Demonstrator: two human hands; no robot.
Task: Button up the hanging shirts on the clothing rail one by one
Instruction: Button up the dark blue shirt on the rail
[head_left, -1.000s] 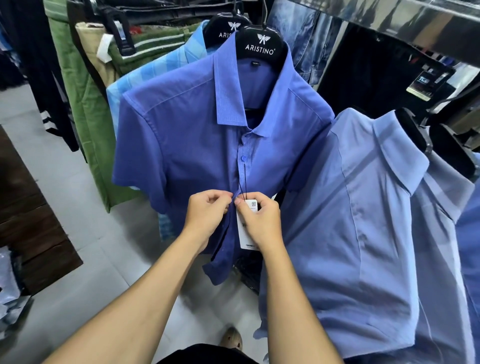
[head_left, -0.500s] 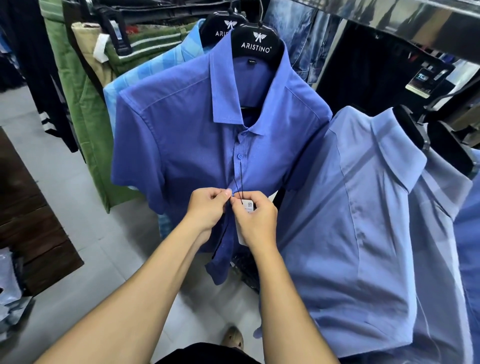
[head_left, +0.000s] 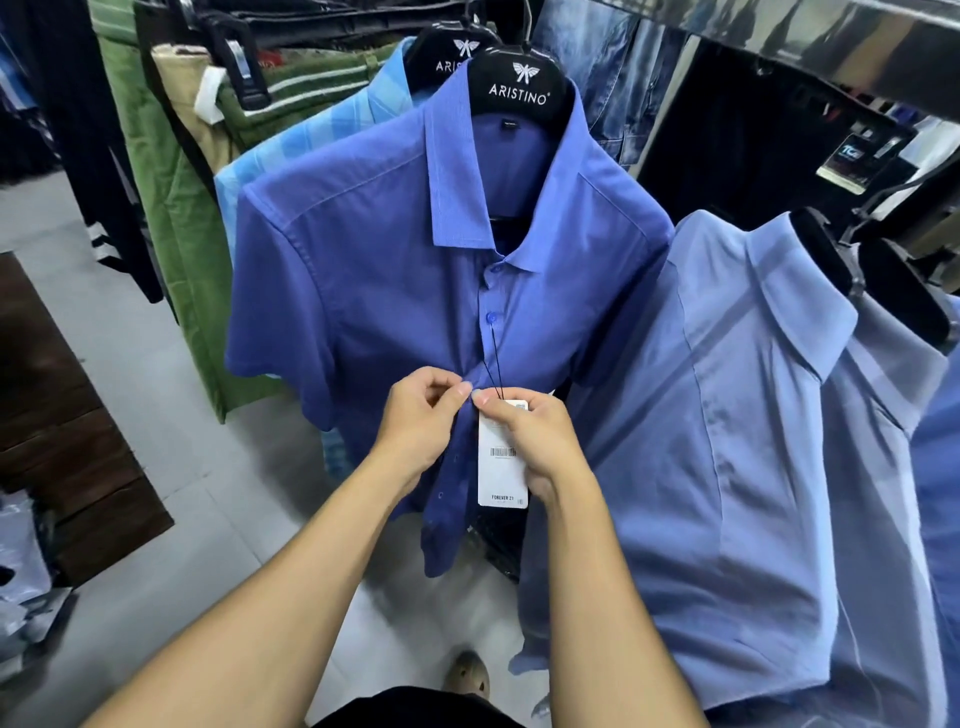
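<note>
Blue shirt (head_left: 363, 270), two hands (head_left: 421, 421) (head_left: 537, 441) pinching placket (head_left: 470, 410)

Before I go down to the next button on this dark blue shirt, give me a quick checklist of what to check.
1. Dark blue shirt seated on its hanger: ok.
2. Upper button fastened: ok.
3. Button between left hand and right hand through its hole: cannot tell, fingertips cover it.
4. Price tag clear of the front: not ok, it hangs over the opening by the right hand.
5. Lower front closed: not ok, hangs open.
</note>
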